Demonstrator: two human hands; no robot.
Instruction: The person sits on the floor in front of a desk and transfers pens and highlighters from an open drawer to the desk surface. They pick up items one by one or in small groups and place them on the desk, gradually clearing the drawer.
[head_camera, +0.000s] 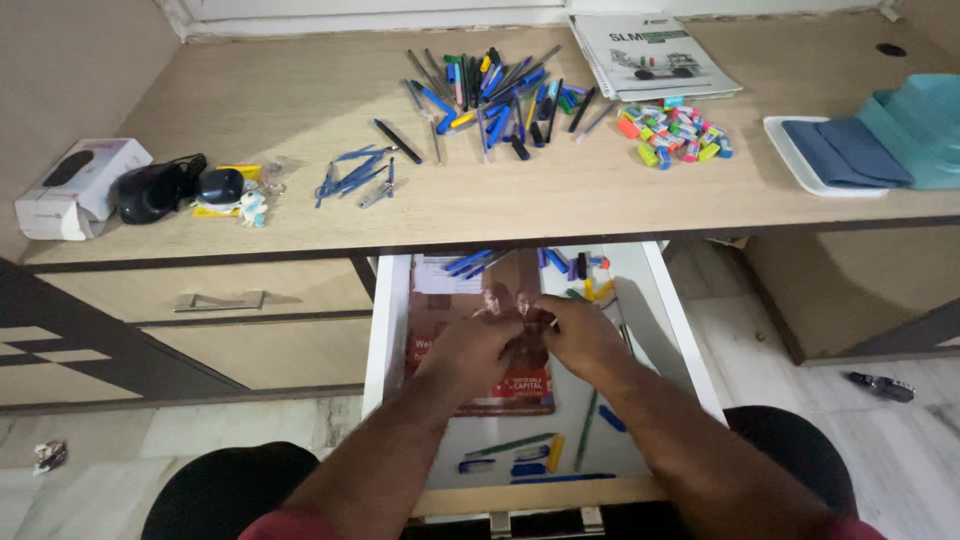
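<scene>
1. Hands meet over an open white drawer (385, 300) under a wooden desk (300, 110).
2. Left hand (470, 350) and right hand (585, 340) sit close together, fingers curled and pinched toward each other above a reddish booklet (440, 310) that lies flat in the drawer.
3. Fingertips of both hands seem closed on something small between them; what it is cannot be made out.
4. Loose pens (470, 262) lie at the back of the drawer, with a few more pens and caps (520, 455) near its front edge.
5. On the desk top, a heap of pens (495, 90) lies in the middle, well apart from the hands.
6. Just right of that heap sits a pile of coloured erasers (675, 132), below a printed leaflet (650, 50).
7. A white tray (790, 150) with blue cloth stands at the far right.
8. At the left are a white box (80, 185) and a black mouse (150, 190).
</scene>
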